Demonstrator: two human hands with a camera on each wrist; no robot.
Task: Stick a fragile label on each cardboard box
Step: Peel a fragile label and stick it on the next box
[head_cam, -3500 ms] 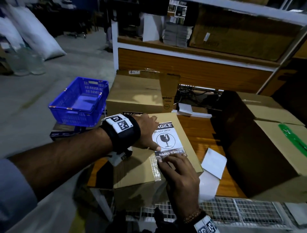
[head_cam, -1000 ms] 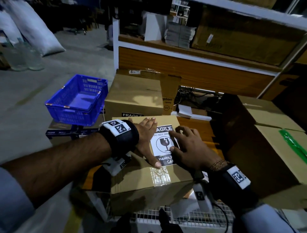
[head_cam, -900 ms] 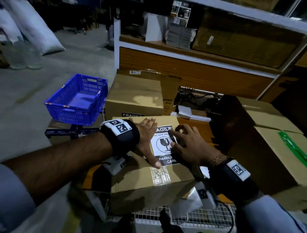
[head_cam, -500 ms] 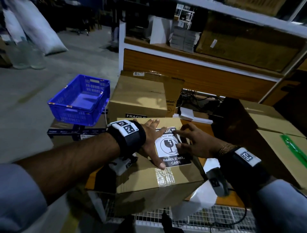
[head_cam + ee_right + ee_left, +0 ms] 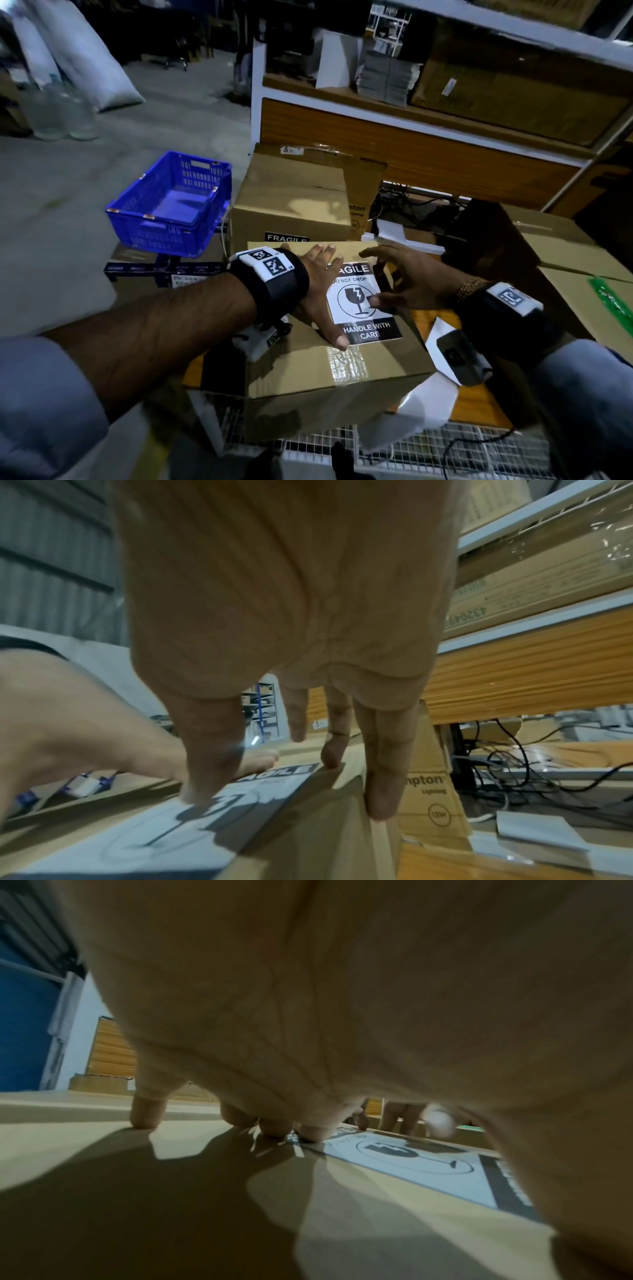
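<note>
Black-and-white fragile label (image 5: pixel 363 301) smoothed onto brown cardboard box (image 5: pixel 308 370); left hand (image 5: pixel 318 291) flat, right hand (image 5: pixel 404 284) fingers spread, so edges get stuck down.

Centre of the head view: a cardboard box (image 5: pixel 308 366) with a fragile label (image 5: pixel 363 308) on its top face. The left hand (image 5: pixel 318 294) lies flat on the box at the label's left edge; the right hand (image 5: pixel 404 281) is over the label's right side. A second box (image 5: pixel 291 198) stands directly behind, upper centre. A plastic crate (image 5: pixel 171 205) sits left of it. More boxes (image 5: pixel 561 274) occupy the right of the frame. Shelving (image 5: pixel 428 113) spans the upper right.
</note>
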